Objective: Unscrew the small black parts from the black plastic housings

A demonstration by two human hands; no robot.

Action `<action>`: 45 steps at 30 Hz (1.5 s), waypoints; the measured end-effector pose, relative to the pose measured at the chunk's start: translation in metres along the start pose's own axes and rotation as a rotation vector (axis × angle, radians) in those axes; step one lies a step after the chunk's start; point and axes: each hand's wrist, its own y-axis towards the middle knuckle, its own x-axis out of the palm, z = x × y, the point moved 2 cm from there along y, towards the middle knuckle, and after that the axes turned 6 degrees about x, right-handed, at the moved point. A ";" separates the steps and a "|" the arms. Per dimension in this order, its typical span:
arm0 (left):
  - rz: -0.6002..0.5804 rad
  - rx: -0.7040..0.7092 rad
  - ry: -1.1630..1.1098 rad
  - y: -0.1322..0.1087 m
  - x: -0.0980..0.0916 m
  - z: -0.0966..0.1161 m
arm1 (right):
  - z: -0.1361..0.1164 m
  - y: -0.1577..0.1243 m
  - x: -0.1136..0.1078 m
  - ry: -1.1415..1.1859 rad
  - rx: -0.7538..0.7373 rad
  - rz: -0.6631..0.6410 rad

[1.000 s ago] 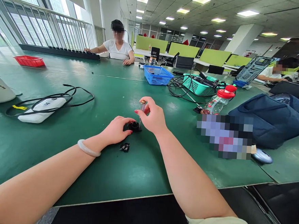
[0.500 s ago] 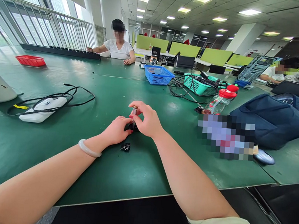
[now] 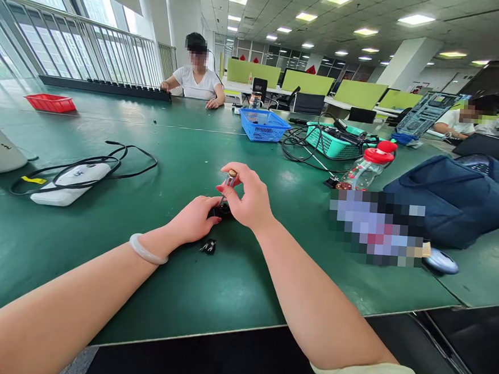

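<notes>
Near the middle of the green table (image 3: 173,295), my left hand (image 3: 195,217) is closed on a small black part (image 3: 221,210) and presses it to the tabletop. My right hand (image 3: 251,197) pinches the handle of a small screwdriver (image 3: 230,178), which leans slightly, its lower end at the black part. The screwdriver's tip is too small to make out. Small black pieces with shiny metal bits (image 3: 208,246) lie on the table just in front of my left hand.
A white device (image 3: 72,185) with a black cable lies left. Behind are a red tray (image 3: 50,103), a blue basket (image 3: 264,126) and a green basket (image 3: 338,143) with cables. Right stand a red-lidded jar (image 3: 368,167) and a dark blue bag (image 3: 453,201). A person sits across the table.
The top of the screwdriver has tilted to the right and up, and my right hand has shifted with it. My left hand stays at the black part. The person's hand across the table has moved right.
</notes>
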 end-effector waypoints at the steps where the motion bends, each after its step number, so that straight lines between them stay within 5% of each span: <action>1: 0.001 -0.002 0.004 0.000 0.001 0.000 | 0.000 0.000 0.001 -0.018 -0.009 -0.011; 7: 0.018 0.020 0.019 0.000 0.005 -0.002 | -0.005 0.000 0.011 -0.133 -0.085 -0.203; 12: 0.014 0.042 0.009 0.001 0.004 0.002 | -0.013 -0.001 0.018 -0.194 -0.084 -0.242; 17: 0.025 0.030 0.016 0.001 0.003 0.002 | -0.011 -0.001 0.016 -0.176 -0.049 -0.174; 23: -0.002 -0.023 -0.018 -0.002 0.003 0.000 | -0.001 -0.001 0.001 -0.054 -0.014 0.149; 30: -0.015 -0.017 -0.022 -0.002 0.004 0.000 | 0.019 0.002 0.008 0.073 0.212 -0.029; 37: 0.044 -0.006 -0.051 -0.003 0.003 0.000 | 0.020 0.003 0.007 0.098 0.322 0.008; 40: 0.094 0.036 -0.043 -0.004 -0.003 0.002 | 0.021 0.004 0.003 0.260 0.286 0.159; 45: 0.225 0.011 0.030 -0.006 -0.017 0.003 | 0.039 0.007 -0.012 0.522 0.446 0.642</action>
